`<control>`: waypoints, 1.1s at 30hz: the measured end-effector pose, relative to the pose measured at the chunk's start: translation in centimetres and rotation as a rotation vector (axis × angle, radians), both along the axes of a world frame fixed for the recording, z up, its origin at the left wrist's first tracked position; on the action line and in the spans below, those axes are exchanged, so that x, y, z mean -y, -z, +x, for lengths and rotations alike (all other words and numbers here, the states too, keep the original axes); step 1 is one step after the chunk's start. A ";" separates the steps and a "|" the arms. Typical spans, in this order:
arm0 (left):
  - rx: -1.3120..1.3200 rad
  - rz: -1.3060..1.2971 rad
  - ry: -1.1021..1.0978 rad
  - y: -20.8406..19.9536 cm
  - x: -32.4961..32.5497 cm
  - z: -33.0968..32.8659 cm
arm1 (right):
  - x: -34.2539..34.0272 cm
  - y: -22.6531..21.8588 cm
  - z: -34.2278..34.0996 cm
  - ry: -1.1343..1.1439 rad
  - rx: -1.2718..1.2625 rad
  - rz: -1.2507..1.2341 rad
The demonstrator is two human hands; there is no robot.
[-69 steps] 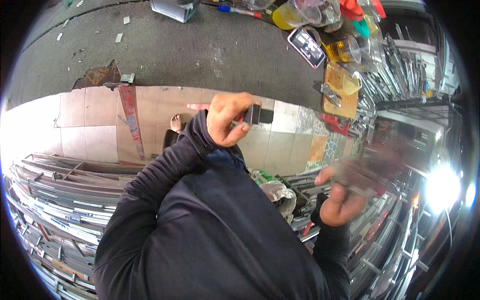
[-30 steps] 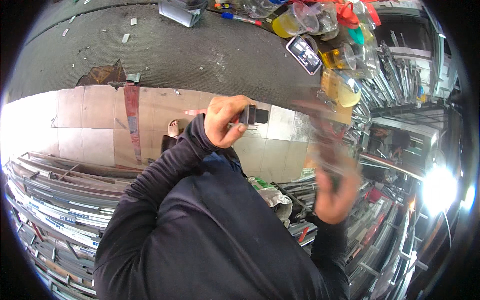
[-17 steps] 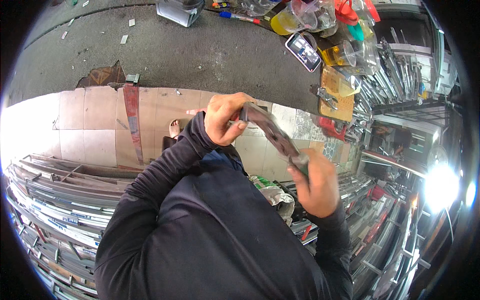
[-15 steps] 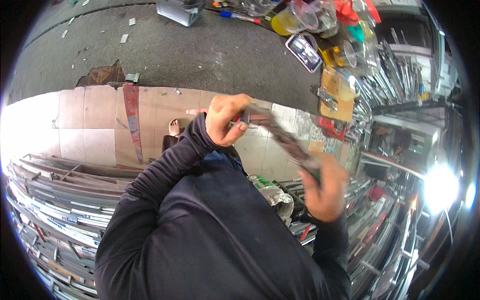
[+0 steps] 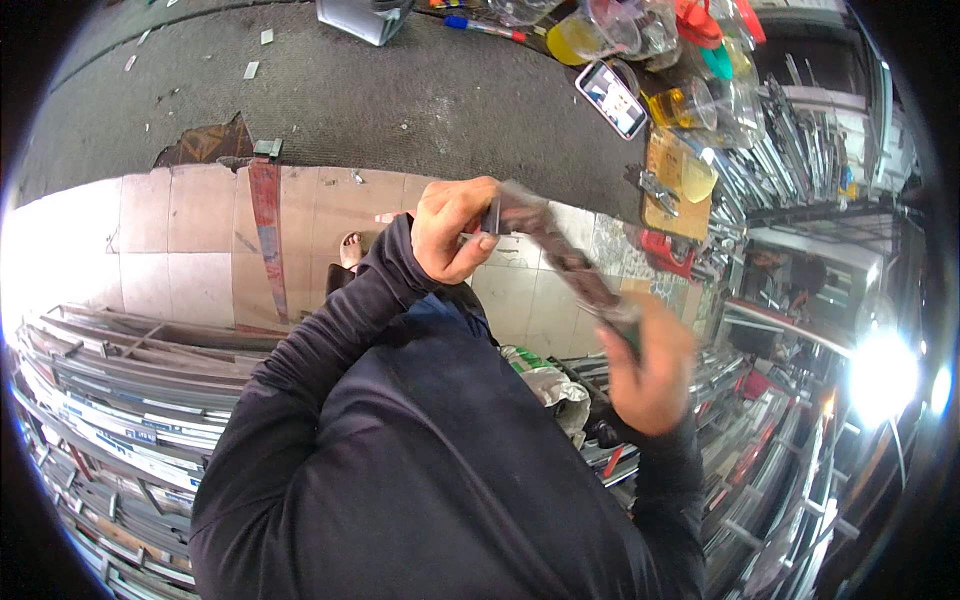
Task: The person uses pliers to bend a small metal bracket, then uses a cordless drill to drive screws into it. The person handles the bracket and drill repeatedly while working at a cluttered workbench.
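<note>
"Status of the left hand [image 5: 455,228]?"

"Fingers curled, thumb near the index finger; dark grey piece [image 5: 493,213] gripped between them. Portion behind the fingers is hidden."

"Status of the right hand [image 5: 655,370]?"

"Fingers closed around one end of a long brown tool [image 5: 575,268]. Tool slants up and left from these fingers; its far end lies at the dark grey piece, just beyond the left fingertips."

"Contact confirmed?"

"Cannot be determined. Blur covers the far end of the tool and softens the right fingers; their exact wrap is unclear."

"Adjacent items?"

"Pliers [image 5: 658,192] on a yellowish board [image 5: 668,148], above the right fingers; phone [image 5: 612,98] farther up."
</note>
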State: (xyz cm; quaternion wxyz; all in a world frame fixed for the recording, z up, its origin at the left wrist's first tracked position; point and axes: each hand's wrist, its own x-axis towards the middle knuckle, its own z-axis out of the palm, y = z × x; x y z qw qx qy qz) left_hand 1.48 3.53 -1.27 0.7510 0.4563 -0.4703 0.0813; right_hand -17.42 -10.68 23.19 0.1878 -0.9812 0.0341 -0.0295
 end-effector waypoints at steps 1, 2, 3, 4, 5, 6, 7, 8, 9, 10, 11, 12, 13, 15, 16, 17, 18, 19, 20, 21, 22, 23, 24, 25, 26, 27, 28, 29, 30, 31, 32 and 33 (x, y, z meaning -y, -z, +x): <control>0.010 0.005 -0.027 -0.1 -0.2 0.2 | 0.0 0.0 -0.1 0.095 0.123 0.203; 0.008 0.010 -0.026 -0.1 -0.4 0.2 | 0.1 0.0 -0.1 0.031 0.189 0.297; 0.000 0.004 -0.015 -0.2 0.0 -0.1 | 0.3 0.0 0.1 -0.002 0.173 0.355; 0.005 -0.007 -0.018 -0.1 0.0 -0.1 | 0.4 0.0 0.2 -0.030 0.112 0.333; -0.006 -0.070 -0.056 -0.2 0.4 -0.2 | 0.4 -0.2 0.2 -0.029 -0.079 0.139; 0.023 -0.079 -0.074 -0.1 0.4 -0.1 | 0.3 -0.1 0.5 0.005 -0.282 -0.031; 0.021 -0.041 -0.078 -0.2 0.2 -0.5 | 0.2 -0.4 0.4 -0.029 -0.163 -0.134; 0.032 -0.014 -0.122 -0.2 0.0 -0.6 | 0.1 -0.4 0.5 0.049 -0.110 0.062; -0.003 0.017 -0.038 -0.2 -0.2 -0.5 | 0.1 -0.5 0.4 0.153 -0.026 0.272; 0.026 0.052 -0.039 -0.1 -0.5 -0.7 | -0.1 -0.4 0.4 0.192 0.070 0.498; 0.053 0.004 -0.090 -0.1 -0.2 -0.4 | 0.2 -0.2 0.4 0.102 -0.027 0.168; 0.074 -0.025 -0.135 -0.1 0.0 -0.3 | 0.5 0.1 0.6 -0.001 -0.099 -0.128; 0.045 -0.006 -0.083 0.0 -0.3 -0.2 | 0.5 0.2 0.2 0.012 -0.131 -0.100; 0.032 -0.004 -0.087 0.1 -0.1 -0.1 | 0.9 0.5 0.0 0.068 -0.061 0.028; 0.024 -0.002 -0.087 0.0 -0.2 -0.3 | 0.8 0.6 -0.2 0.044 0.103 0.142; 0.058 -0.012 -0.106 0.1 0.1 -0.2 | 1.0 0.6 0.0 -0.020 0.089 0.132; 0.054 -0.016 -0.089 0.2 0.1 -0.3 | 0.6 0.6 -0.1 0.042 -0.028 0.132; 0.045 -0.081 -0.095 0.2 0.5 -0.3 | 0.8 0.3 0.2 -0.018 -0.100 0.068; 0.041 -0.112 -0.084 0.3 0.7 -0.4 | 0.6 0.1 0.4 -0.081 -0.169 0.006; 0.035 -0.078 -0.085 0.4 0.4 -0.5 | 0.5 -0.4 0.6 -0.064 -0.140 -0.041; 0.024 -0.064 -0.110 0.4 0.5 -0.4 | 0.3 -0.7 1.0 -0.032 -0.015 0.107; 0.017 -0.050 -0.114 0.5 0.3 -0.6 | -0.1 -1.4 0.9 0.089 0.049 0.238; 0.018 -0.038 -0.106 0.6 0.4 -0.7 | -0.6 -2.1 0.7 0.140 0.158 0.362; -0.003 -0.026 -0.048 0.7 0.2 -0.6 | 0.4 -2.3 1.6 0.007 0.244 0.467; 0.010 -0.014 -0.064 0.8 0.1 -0.5 | 0.4 -2.4 1.7 -0.008 0.398 0.565; 0.018 -0.013 -0.074 0.9 0.1 -0.5 | 0.9 -2.3 2.0 -0.093 0.468 0.653; 0.019 -0.004 -0.081 1.0 -0.1 -0.5 | 1.0 -2.0 2.1 -0.124 0.442 0.770; -0.076 -0.013 -0.026 1.0 -0.1 -0.7 | 1.1 -1.5 2.2 -0.100 0.424 0.889; -0.133 -0.030 -0.016 1.0 -0.1 -0.9 | 1.1 -1.0 2.1 -0.079 0.407 1.020; -0.190 -0.051 -0.004 1.0 -0.2 -1.0 | 0.9 0.0 2.1 -0.016 0.336 1.062; -0.228 -0.069 0.019 1.0 -0.3 -1.2 | 0.9 0.9 2.3 -0.029 0.265 1.162; -0.220 -0.016 -0.025 0.9 -0.5 -1.3 | 0.0 1.7 2.0 0.080 0.241 1.194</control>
